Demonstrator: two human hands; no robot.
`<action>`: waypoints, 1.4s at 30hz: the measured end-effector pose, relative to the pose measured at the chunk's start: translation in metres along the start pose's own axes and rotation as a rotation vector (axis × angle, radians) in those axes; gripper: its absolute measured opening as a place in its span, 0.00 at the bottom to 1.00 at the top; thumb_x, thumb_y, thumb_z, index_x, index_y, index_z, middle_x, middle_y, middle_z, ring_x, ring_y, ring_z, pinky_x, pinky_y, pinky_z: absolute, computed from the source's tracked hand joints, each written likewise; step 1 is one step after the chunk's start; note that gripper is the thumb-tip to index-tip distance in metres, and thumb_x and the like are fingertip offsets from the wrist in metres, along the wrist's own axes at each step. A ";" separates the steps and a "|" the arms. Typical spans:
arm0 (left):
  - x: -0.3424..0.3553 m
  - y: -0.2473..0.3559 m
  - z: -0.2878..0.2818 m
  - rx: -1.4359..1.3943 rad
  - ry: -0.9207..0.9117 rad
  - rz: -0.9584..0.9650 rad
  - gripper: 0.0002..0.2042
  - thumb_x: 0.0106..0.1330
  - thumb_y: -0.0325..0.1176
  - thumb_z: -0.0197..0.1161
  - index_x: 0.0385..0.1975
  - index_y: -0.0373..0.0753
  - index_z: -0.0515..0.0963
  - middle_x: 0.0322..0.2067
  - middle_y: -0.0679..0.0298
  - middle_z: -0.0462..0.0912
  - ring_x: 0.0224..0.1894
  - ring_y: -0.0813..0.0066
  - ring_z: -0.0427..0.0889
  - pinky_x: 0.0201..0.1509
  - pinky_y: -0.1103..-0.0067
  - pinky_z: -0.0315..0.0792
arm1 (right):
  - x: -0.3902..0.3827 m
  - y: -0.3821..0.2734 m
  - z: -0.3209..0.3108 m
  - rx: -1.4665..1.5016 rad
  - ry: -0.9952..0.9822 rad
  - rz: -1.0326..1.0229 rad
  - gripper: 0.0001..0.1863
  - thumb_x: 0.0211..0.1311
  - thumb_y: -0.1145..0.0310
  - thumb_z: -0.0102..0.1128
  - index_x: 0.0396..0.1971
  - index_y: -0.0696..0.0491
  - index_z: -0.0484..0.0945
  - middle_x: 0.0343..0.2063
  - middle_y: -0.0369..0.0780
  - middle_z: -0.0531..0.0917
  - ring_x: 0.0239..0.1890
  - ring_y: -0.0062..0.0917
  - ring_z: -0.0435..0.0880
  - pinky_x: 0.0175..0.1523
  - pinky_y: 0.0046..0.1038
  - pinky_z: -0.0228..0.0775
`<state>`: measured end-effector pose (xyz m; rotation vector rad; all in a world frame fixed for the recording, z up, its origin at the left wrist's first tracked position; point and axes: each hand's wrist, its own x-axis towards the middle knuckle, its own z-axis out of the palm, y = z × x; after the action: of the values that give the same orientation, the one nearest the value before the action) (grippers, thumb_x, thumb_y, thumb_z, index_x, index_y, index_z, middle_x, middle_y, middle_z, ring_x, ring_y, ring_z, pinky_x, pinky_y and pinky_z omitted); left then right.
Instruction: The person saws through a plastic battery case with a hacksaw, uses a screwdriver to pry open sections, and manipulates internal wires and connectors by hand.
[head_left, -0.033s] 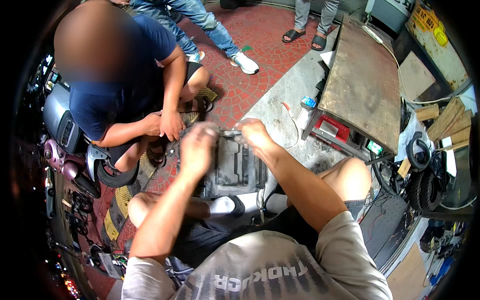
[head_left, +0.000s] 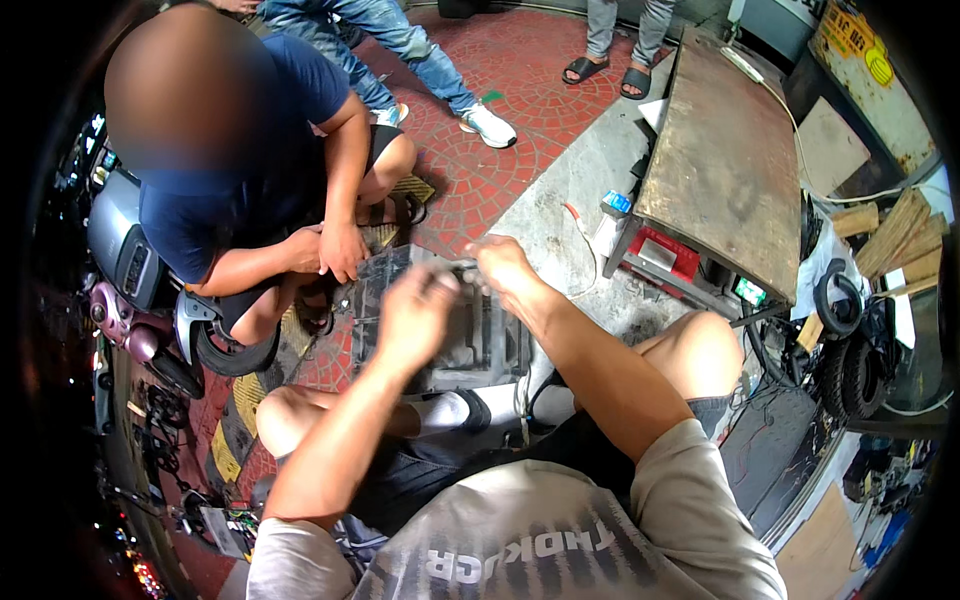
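A grey-black moulded case [head_left: 440,375] with ribs and recesses lies on the ground in front of my crossed legs. Over its far part, my right hand [head_left: 505,272] has its fingers closed on a small greyish piece [head_left: 463,265] that I cannot make out. My left hand [head_left: 415,312] hangs above the case's left half, close to that piece. Motion smears its fingers, so their grip is unclear. Both hands cover part of the case.
A person in a dark blue shirt [head_left: 250,110] squats at the left, hands together near the case. Others stand farther back. A low worn table [head_left: 720,160] is on the right, with wood scraps [head_left: 905,235] and tyres [head_left: 850,380] beyond. A scooter [head_left: 125,240] stands left.
My left hand has moved right and a little nearer to me, uncovering the case's left side. My right hand has hardly moved.
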<state>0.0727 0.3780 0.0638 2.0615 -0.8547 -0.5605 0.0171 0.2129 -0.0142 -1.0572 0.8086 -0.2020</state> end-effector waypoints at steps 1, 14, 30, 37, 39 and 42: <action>-0.017 0.013 0.016 0.000 -0.060 -0.099 0.19 0.75 0.41 0.64 0.53 0.29 0.80 0.42 0.50 0.88 0.46 0.64 0.85 0.54 0.69 0.77 | -0.008 -0.005 0.009 -0.004 -0.030 -0.038 0.16 0.78 0.62 0.57 0.48 0.60 0.83 0.33 0.43 0.86 0.29 0.25 0.82 0.27 0.29 0.67; -0.036 -0.030 -0.039 -0.357 0.045 -0.509 0.15 0.80 0.45 0.59 0.38 0.39 0.74 0.18 0.71 0.69 0.13 0.80 0.63 0.14 0.78 0.59 | -0.021 0.122 0.016 -0.170 -0.088 0.175 0.25 0.68 0.50 0.69 0.54 0.54 0.79 0.40 0.45 0.83 0.42 0.37 0.84 0.49 0.43 0.77; 0.001 -0.147 -0.016 -0.538 0.008 -0.667 0.19 0.77 0.50 0.63 0.30 0.42 0.73 0.14 0.70 0.66 0.10 0.74 0.60 0.14 0.73 0.59 | 0.013 0.131 -0.040 0.102 0.373 0.059 0.15 0.69 0.54 0.69 0.35 0.50 0.77 0.20 0.31 0.72 0.15 0.21 0.67 0.20 0.31 0.60; 0.021 -0.170 0.005 -0.462 0.042 -0.701 0.26 0.78 0.60 0.56 0.31 0.40 0.78 0.13 0.71 0.65 0.09 0.77 0.60 0.14 0.74 0.57 | 0.008 0.128 -0.047 0.124 0.374 0.069 0.15 0.71 0.56 0.68 0.35 0.52 0.78 0.19 0.32 0.74 0.15 0.22 0.70 0.19 0.32 0.61; 0.017 -0.183 0.000 -0.234 0.072 -0.594 0.31 0.78 0.61 0.54 0.41 0.32 0.82 0.26 0.54 0.81 0.26 0.58 0.80 0.33 0.63 0.74 | -0.006 0.109 -0.037 0.159 0.313 0.146 0.14 0.71 0.56 0.68 0.34 0.51 0.78 0.19 0.32 0.74 0.15 0.22 0.71 0.19 0.31 0.62; 0.004 -0.170 0.034 0.206 0.020 -0.365 0.37 0.76 0.60 0.56 0.60 0.23 0.76 0.59 0.32 0.79 0.66 0.37 0.76 0.73 0.58 0.66 | -0.007 0.117 -0.055 0.161 0.288 0.135 0.15 0.71 0.55 0.68 0.32 0.51 0.79 0.19 0.33 0.75 0.16 0.22 0.72 0.19 0.31 0.63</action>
<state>0.1174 0.4318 -0.0951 2.4291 -0.5417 -0.6670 -0.0511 0.2374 -0.1219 -0.8279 1.1005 -0.3039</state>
